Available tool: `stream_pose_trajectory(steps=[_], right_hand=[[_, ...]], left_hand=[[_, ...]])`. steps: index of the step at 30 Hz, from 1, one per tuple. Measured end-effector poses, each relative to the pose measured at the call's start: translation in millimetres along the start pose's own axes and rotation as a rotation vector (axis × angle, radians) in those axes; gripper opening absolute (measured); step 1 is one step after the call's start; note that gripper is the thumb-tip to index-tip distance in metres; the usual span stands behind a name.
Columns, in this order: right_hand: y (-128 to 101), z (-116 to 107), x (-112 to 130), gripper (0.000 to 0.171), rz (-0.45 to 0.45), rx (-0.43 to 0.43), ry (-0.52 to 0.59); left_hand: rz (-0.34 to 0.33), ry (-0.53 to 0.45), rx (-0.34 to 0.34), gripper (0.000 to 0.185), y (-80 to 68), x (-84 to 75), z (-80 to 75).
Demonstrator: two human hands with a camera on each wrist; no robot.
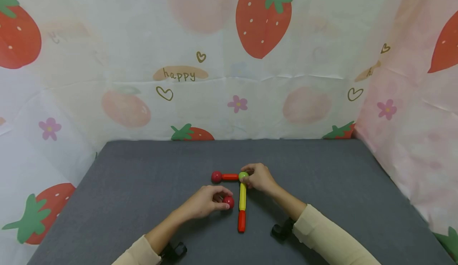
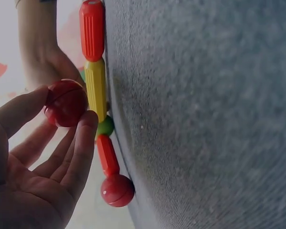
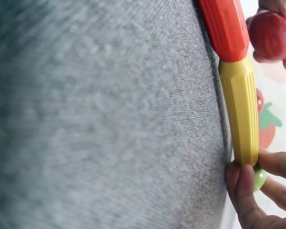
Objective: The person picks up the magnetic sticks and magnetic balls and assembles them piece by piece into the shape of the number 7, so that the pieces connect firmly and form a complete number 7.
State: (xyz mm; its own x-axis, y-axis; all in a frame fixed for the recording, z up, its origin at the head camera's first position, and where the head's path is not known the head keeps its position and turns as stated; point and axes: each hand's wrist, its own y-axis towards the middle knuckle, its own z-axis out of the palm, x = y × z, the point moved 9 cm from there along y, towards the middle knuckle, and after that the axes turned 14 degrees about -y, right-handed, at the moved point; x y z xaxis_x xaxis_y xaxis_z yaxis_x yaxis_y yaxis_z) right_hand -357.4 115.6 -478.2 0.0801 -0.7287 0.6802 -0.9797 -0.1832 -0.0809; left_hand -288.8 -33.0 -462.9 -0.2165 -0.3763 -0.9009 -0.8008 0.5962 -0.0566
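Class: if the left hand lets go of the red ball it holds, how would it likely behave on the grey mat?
The red ball is round and glossy, so it would probably roll, and may slip from a loose grip. The mat looks fuzzy, likely slowing it. The left hand pinches it easily, suggesting it is light.

dark grey felt-like mat (image 1: 143,201) spread out in front of me, thin white backdrop sheet with red strawberry prints (image 1: 229,58) all around it, pink flowers, little hearts, a "happy" label (image 1: 180,74) on the back

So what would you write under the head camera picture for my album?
Left hand pinches a red ball beside the yellow rod; right hand holds the green ball.
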Motion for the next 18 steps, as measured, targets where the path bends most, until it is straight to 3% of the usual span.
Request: stream_pose_trajectory(steps=[18], right_hand=[[9,-2,-3,0.030,0.044,0.048,0.041]], left_hand=[[-0.017,-0.045,0.065,0.027,-5.3,-0.3,25.4]])
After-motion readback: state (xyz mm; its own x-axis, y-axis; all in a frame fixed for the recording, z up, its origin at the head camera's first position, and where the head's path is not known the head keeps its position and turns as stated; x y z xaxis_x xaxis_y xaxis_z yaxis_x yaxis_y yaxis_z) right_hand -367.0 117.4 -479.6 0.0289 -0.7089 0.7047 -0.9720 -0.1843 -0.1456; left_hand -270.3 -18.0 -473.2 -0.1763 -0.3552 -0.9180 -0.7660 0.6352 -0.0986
